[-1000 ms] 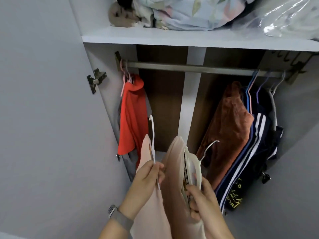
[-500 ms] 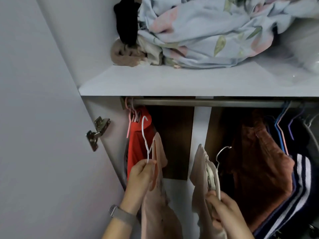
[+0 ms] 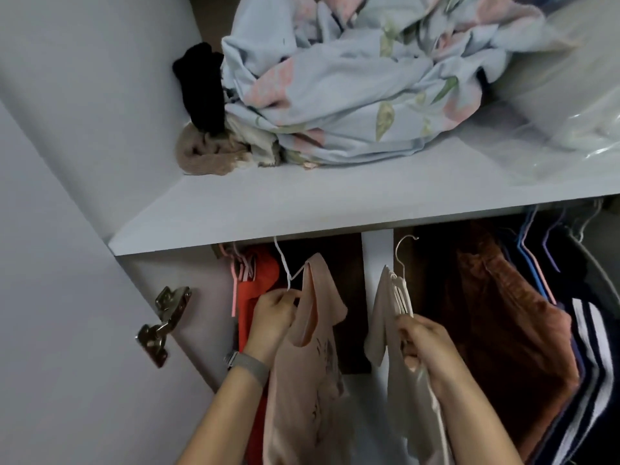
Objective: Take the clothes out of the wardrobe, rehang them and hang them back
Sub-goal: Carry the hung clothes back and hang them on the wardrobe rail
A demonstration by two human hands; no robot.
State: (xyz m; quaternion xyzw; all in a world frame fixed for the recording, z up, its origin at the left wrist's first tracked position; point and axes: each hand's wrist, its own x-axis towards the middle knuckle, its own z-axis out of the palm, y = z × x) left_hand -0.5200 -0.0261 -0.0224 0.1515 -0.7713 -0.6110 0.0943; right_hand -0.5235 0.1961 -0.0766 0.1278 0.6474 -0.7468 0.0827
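In the head view, your left hand (image 3: 273, 312) sits low and left of centre, its fingers pinching a white hanger (image 3: 288, 268) that carries a pink T-shirt (image 3: 307, 380); the hook rises to the shelf (image 3: 302, 209) edge, where its tip is hidden. Your right hand (image 3: 421, 340), lower centre-right, has fingers curled round a second white hanger (image 3: 402, 283) holding a cream garment (image 3: 399, 387), its hook just under the shelf. An orange garment (image 3: 258, 297) hangs left of them, a brown one (image 3: 510, 330) right. A floral blanket (image 3: 352, 82) is piled on the shelf above.
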